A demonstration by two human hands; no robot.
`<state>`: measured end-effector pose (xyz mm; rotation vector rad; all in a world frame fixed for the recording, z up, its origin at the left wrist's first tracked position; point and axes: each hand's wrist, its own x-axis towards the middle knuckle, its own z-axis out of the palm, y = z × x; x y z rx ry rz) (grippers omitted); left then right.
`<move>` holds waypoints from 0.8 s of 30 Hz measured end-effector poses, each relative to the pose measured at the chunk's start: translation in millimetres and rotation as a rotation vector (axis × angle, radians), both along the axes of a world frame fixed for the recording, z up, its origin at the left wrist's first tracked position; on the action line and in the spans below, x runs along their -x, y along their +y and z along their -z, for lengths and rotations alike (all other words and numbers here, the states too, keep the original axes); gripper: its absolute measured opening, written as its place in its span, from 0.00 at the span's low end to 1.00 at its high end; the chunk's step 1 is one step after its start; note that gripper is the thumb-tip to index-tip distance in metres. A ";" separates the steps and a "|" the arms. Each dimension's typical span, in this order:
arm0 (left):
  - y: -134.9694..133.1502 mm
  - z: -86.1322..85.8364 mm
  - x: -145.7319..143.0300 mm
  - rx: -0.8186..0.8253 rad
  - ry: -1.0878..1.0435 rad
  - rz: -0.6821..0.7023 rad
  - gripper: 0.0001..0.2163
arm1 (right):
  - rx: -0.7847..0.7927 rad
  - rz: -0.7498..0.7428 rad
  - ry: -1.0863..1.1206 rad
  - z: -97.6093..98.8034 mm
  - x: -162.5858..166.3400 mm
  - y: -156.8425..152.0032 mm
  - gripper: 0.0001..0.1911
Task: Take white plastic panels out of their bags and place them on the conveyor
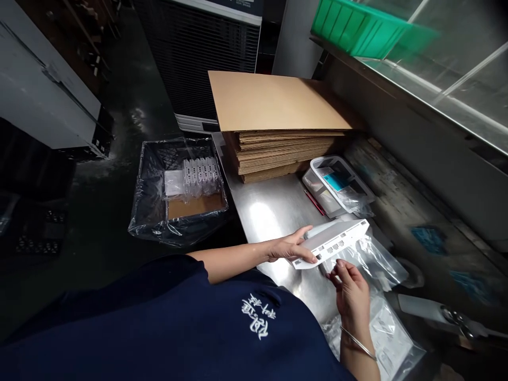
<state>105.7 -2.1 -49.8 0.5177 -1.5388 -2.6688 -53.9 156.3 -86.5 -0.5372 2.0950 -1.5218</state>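
A white plastic housing (333, 243) with a row of port cutouts along its edge is tilted above the metal table. My left hand (291, 248) is closed on its near left end, thumb along the cutout side. Just below the housing, my right hand (351, 286) is raised with thumb and fingertips pinched together; what they hold, if anything, is hidden. Behind the right hand lies a clear plastic bag (383, 262). More white parts in clear plastic (391, 338) lie beside my right wrist.
A tall stack of cardboard sheets (278, 103) stands at the table's far end. Near it are a white basket (337, 206) and a red pen (315, 202). A plastic-lined crate (151, 211) with white parts sits left of the table. A green bin (357, 29) rests on the shelf above.
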 end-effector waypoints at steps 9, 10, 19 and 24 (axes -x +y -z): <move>0.0 -0.6 -2.8 0.092 -0.039 -0.042 0.48 | -0.337 -0.078 0.173 7.9 40.0 12.5 0.44; 0.1 -0.7 -2.5 0.099 -0.041 -0.038 0.49 | -0.194 -0.076 0.010 1.6 33.1 10.1 0.38; 2.8 -2.5 0.3 -0.040 0.133 0.061 0.46 | 0.385 -0.146 -0.440 -66.6 -39.9 -20.1 0.11; -1.1 -4.1 4.0 -0.118 0.085 -0.019 0.32 | 0.348 -0.075 -0.450 -70.3 -35.8 -13.7 0.13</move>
